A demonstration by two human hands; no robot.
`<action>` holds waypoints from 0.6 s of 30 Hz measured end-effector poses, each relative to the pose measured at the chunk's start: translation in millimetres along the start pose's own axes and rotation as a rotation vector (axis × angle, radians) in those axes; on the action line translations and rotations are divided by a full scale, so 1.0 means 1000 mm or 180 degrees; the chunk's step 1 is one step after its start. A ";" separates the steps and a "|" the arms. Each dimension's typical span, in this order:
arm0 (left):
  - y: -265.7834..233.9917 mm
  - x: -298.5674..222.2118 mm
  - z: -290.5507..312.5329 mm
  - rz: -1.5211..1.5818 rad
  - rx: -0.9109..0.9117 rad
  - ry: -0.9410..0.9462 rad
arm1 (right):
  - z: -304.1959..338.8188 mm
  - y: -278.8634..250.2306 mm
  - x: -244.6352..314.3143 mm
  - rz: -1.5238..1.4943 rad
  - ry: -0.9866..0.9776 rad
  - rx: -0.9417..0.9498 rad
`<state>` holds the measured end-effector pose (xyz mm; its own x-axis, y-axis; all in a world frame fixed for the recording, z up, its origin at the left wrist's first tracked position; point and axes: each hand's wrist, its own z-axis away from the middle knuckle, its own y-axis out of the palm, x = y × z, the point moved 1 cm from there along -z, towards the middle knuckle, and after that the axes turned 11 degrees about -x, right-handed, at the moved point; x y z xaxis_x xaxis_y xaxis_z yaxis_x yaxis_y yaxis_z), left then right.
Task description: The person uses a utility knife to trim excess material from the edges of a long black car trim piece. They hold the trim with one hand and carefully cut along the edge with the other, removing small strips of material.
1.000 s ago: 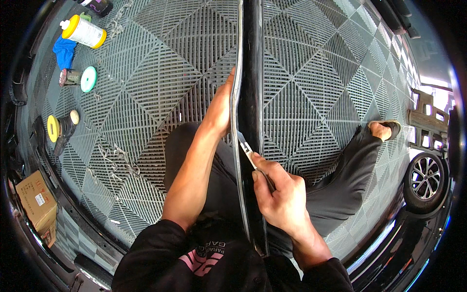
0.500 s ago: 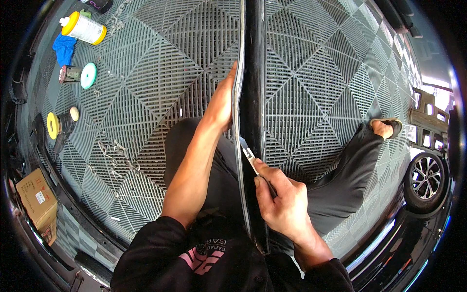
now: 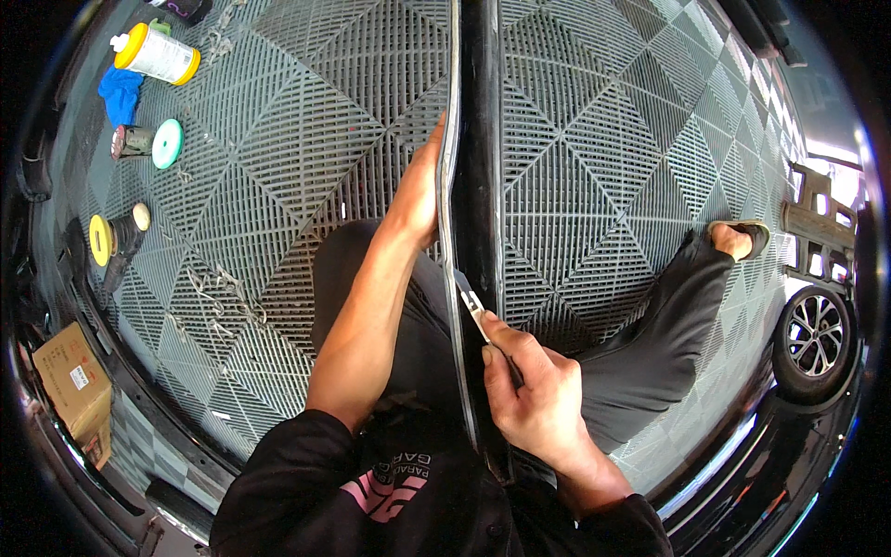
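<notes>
A long black panel [image 3: 480, 186] with a pale, thin edge runs away from my body down the middle of the view. Against its left side lies my left hand [image 3: 422, 200], fingers stretched out along it and partly hidden by the edge. My right hand [image 3: 534, 381] is closed around a utility knife [image 3: 474, 308] on the panel's right side. The knife's blade points away from me, its tip at the pale edge, nearer to me than my left hand. Whether the blade cuts into the edge is too small to tell.
On the grey grated floor [image 3: 306, 111] at the left lie a yellow-and-white bottle [image 3: 160, 56], a blue cloth [image 3: 121, 96], a round mint-green pad [image 3: 168, 144], a tool with a yellow disc [image 3: 100, 240] and thin scraps [image 3: 223, 297]. A cardboard box [image 3: 70, 381] stands lower left, a wheel [image 3: 813, 345] far right.
The panel has shifted slightly left, along with my left hand. My right hand and the knife have moved a little left and toward me, the blade staying at the pale edge.
</notes>
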<state>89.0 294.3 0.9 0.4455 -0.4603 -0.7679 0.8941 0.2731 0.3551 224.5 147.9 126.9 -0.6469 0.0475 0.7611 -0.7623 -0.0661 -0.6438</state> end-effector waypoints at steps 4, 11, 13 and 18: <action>0.002 -0.002 0.002 0.0029 -0.0086 0.0038 | 0.001 -0.001 -0.008 0.0086 -0.0446 -0.0209; 0.009 -0.002 0.005 0.0081 -0.0106 0.0023 | -0.035 -0.034 -0.002 -0.0256 -0.0240 -0.0725; 0.006 -0.001 0.004 0.0227 -0.0031 -0.0159 | -0.071 -0.026 -0.004 -0.0090 -0.0351 -0.0818; 0.007 0.004 -0.003 0.0453 0.0305 -0.0363 | -0.149 -0.006 -0.009 -0.0161 -0.0402 -0.1112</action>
<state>96.8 297.1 -1.6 0.5653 -0.5169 -0.6428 0.8195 0.2631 0.5091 232.5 296.2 112.2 -0.6173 -0.0828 0.7824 -0.7682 0.2783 -0.5766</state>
